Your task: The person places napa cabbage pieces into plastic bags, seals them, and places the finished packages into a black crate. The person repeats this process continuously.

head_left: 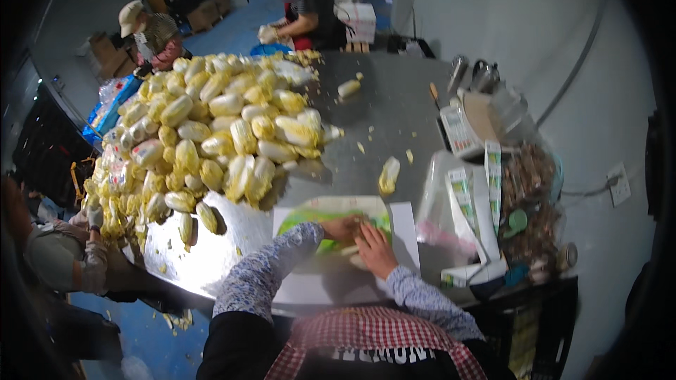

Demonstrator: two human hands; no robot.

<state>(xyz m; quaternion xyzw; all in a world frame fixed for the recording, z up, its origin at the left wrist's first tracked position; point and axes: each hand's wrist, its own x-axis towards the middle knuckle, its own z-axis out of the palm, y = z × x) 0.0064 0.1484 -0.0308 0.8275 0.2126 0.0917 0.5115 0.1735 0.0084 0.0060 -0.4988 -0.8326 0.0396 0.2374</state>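
Note:
A green and white printed plastic bag (299, 222) lies flat on a white board (405, 229) right in front of me. Over its right part my two hands meet. My left hand (341, 228) reaches across from the left, its fingertips hidden near the right hand, so I cannot tell whether it grips the bag. My right hand (378, 252) lies with its fingers stretched out on the bag, touching the left hand. Something pale, partly covered, shows under the right hand; its kind is unclear.
A big heap of napa cabbages (225, 105) covers the table's left side. A loose cabbage leaf (389, 175) lies beyond the board. To the right are clear plastic bags (436, 200), a label strip (461, 197) and a scale (459, 130). Several people work around the table.

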